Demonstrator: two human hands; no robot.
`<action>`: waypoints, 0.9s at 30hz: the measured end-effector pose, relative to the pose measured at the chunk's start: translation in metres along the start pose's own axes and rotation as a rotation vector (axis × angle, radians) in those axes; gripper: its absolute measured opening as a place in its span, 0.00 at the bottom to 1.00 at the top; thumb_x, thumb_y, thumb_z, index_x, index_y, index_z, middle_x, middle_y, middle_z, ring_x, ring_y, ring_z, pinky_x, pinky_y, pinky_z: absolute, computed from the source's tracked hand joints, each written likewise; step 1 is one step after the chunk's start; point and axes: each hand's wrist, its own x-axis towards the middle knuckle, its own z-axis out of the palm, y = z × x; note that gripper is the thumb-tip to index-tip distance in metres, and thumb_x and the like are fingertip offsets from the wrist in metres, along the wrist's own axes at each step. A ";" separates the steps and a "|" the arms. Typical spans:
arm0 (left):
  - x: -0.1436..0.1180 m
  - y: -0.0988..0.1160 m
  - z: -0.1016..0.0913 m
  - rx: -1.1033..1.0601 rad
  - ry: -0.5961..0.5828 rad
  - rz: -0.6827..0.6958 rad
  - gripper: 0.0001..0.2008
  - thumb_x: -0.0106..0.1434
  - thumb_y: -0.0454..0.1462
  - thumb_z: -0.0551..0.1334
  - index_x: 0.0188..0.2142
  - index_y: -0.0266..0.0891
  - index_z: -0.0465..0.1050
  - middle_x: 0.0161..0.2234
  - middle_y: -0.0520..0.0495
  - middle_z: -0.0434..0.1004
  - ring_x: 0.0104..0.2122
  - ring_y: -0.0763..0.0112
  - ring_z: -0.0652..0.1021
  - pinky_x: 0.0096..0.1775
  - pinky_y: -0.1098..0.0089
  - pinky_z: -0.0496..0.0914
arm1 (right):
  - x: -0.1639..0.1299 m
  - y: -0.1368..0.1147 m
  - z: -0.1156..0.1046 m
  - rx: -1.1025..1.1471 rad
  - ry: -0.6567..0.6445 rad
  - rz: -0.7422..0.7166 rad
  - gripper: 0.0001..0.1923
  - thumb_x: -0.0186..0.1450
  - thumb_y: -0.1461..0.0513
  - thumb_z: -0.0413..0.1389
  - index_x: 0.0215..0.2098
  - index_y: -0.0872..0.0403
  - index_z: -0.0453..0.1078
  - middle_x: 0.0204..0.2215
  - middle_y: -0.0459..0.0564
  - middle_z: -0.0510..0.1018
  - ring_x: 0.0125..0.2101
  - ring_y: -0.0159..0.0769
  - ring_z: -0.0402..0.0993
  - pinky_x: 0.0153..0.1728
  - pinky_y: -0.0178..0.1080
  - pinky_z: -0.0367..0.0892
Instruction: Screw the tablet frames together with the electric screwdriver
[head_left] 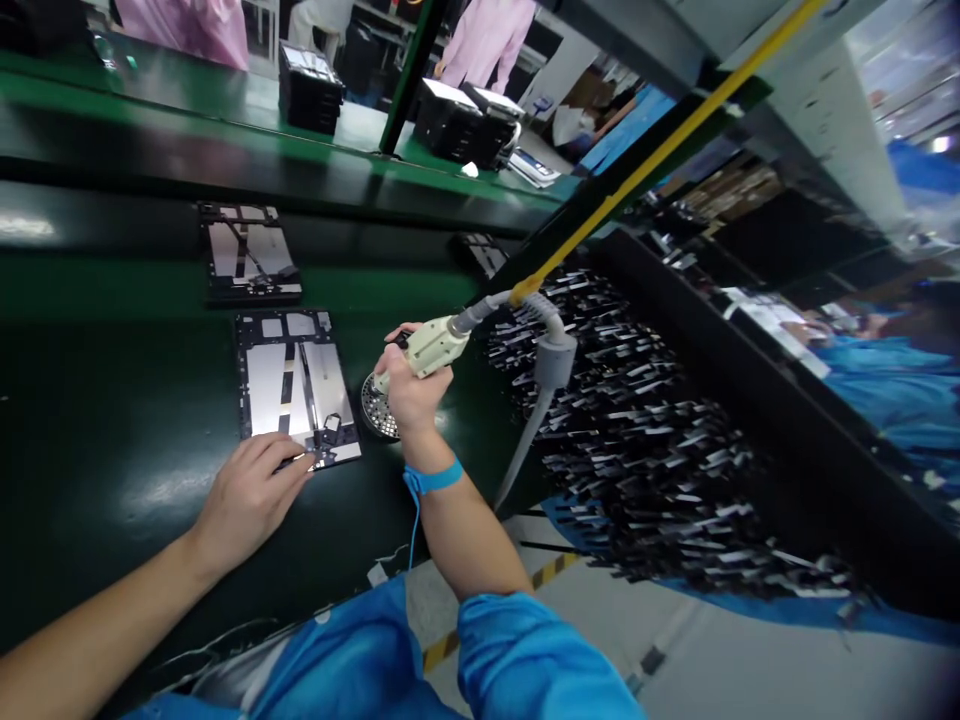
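Observation:
My left hand [251,492] lies flat on the near edge of a silver and black tablet back panel [292,385] on the dark green belt. My right hand [409,390] grips a pale electric screwdriver [431,345], its tip pointing down over a small round perforated screw tray [377,408] just right of the panel. A grey hose [551,365] and a yellow cord [660,150] run up from the screwdriver. A blue wrist strap [433,478] circles my right wrist.
A second panel [247,255] lies farther along the belt [112,400]. Black stacked trays [309,88] stand on the far green bench, with people in pink coats behind. At right a large rack of dark parts [660,440] and a person in blue [892,380].

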 end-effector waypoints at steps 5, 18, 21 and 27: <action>-0.001 0.000 0.000 0.005 -0.013 -0.015 0.10 0.70 0.31 0.63 0.50 0.39 0.75 0.45 0.43 0.79 0.48 0.58 0.77 0.47 0.58 0.73 | -0.002 0.003 0.000 -0.035 -0.019 0.026 0.12 0.60 0.59 0.62 0.41 0.53 0.70 0.31 0.43 0.78 0.19 0.26 0.71 0.23 0.34 0.70; 0.000 0.000 -0.001 -0.003 -0.028 -0.030 0.10 0.71 0.32 0.62 0.51 0.39 0.74 0.46 0.42 0.79 0.49 0.58 0.76 0.49 0.57 0.73 | -0.005 0.008 -0.001 -0.005 -0.010 0.033 0.12 0.60 0.61 0.63 0.42 0.53 0.71 0.28 0.42 0.77 0.19 0.26 0.71 0.23 0.34 0.70; 0.000 -0.002 0.001 -0.008 -0.028 -0.042 0.10 0.71 0.32 0.62 0.51 0.39 0.74 0.46 0.42 0.78 0.50 0.56 0.76 0.52 0.54 0.72 | -0.003 0.007 0.000 -0.007 -0.007 0.033 0.12 0.60 0.61 0.62 0.41 0.53 0.70 0.31 0.43 0.78 0.18 0.26 0.71 0.22 0.34 0.69; 0.000 -0.007 0.007 0.007 -0.020 -0.089 0.15 0.71 0.35 0.63 0.56 0.40 0.71 0.48 0.41 0.78 0.54 0.54 0.75 0.63 0.42 0.64 | -0.006 -0.014 0.002 0.048 0.009 -0.021 0.09 0.62 0.61 0.61 0.41 0.51 0.69 0.33 0.42 0.77 0.18 0.24 0.70 0.20 0.33 0.68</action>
